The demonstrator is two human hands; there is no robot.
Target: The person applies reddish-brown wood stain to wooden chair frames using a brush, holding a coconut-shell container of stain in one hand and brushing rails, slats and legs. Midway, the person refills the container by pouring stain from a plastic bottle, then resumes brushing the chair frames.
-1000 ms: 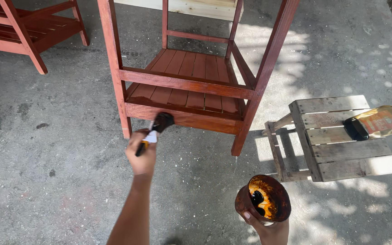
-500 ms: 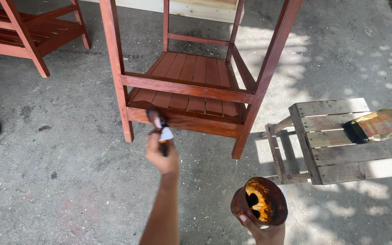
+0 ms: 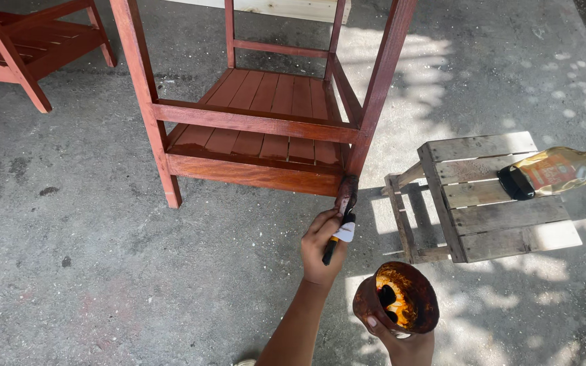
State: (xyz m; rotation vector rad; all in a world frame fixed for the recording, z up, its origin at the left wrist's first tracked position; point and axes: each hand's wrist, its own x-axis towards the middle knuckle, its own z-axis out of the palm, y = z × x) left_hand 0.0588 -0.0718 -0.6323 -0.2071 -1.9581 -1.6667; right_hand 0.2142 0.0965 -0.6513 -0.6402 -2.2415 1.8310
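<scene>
Stain-darkened paintbrush [image 3: 342, 210] bristles-up against red shelf's [image 3: 259, 135] corner leg; stain-smeared cup [image 3: 398, 306] tilted.

A rough grey concrete floor [image 3: 89, 271], dappled with sunlight on the right, carries a second red-stained wooden frame [image 3: 28, 47] at top left, a small unpainted slatted wooden stool [image 3: 490, 203] bearing a lying amber glass bottle [image 3: 554, 171], and a pale plank [image 3: 286, 8] along the top edge.
</scene>
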